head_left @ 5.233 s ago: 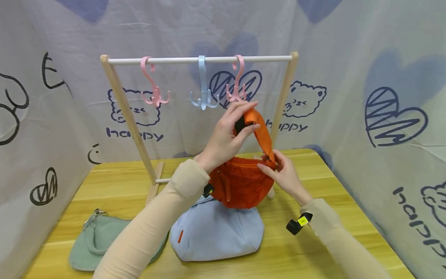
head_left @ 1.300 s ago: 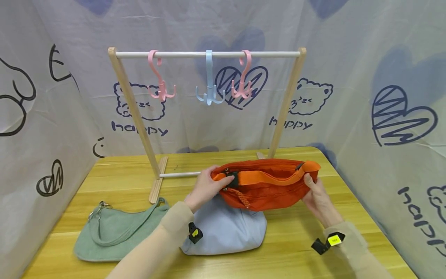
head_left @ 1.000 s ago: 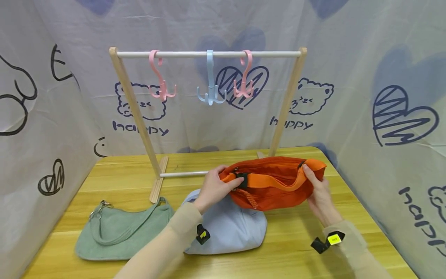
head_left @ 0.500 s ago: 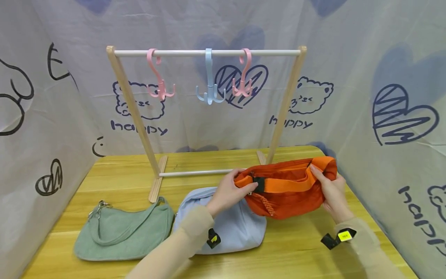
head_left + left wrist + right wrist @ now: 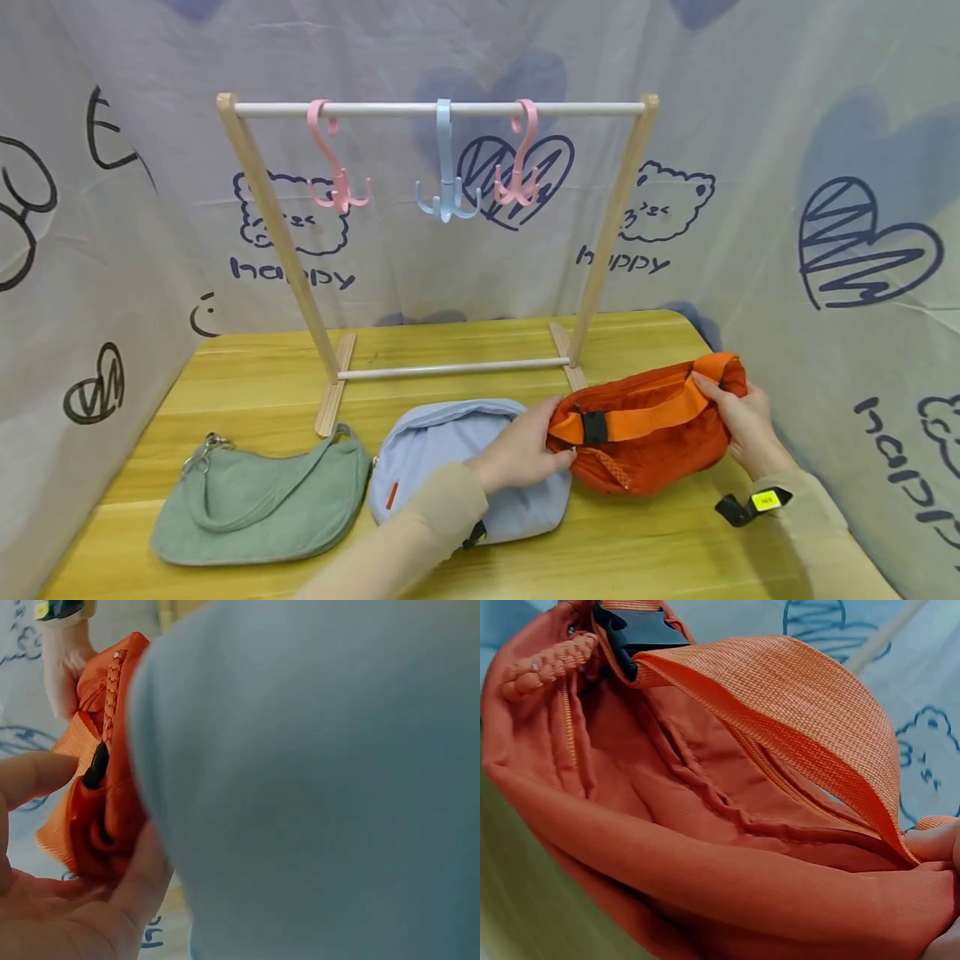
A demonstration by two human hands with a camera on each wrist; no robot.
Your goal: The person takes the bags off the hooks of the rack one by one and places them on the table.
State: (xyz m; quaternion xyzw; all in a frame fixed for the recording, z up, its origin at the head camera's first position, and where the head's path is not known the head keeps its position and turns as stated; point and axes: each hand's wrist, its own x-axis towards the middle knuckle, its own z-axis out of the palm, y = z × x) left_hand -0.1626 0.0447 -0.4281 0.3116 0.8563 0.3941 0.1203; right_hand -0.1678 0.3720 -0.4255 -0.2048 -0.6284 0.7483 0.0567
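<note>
An orange-red waist bag (image 5: 660, 446) with an orange strap and a black buckle (image 5: 595, 427) is at the right of the table, beside a light blue bag (image 5: 442, 450). My right hand (image 5: 746, 421) grips its right end, thumb over the strap. At the other end my left hand (image 5: 525, 446) is spread, thumb and fingers on either side of the bag's corner, touching it. The left wrist view shows these fingers fairly straight, with the light blue bag large in front. The right wrist view looks along the waist bag (image 5: 690, 825). I cannot tell whether its underside touches the table.
A wooden rack with a white rail (image 5: 382, 110) stands at the back. Two pink hooks (image 5: 337, 187) and a light blue hook (image 5: 446, 196) hang from it. A green shoulder bag (image 5: 277, 500) lies on the wooden table (image 5: 247, 358) at the left.
Earlier, both hands held the waist bag higher, before the rack. It has since moved right and lower. The left thumb has come off the buckle, and the light blue bag shows more fully.
</note>
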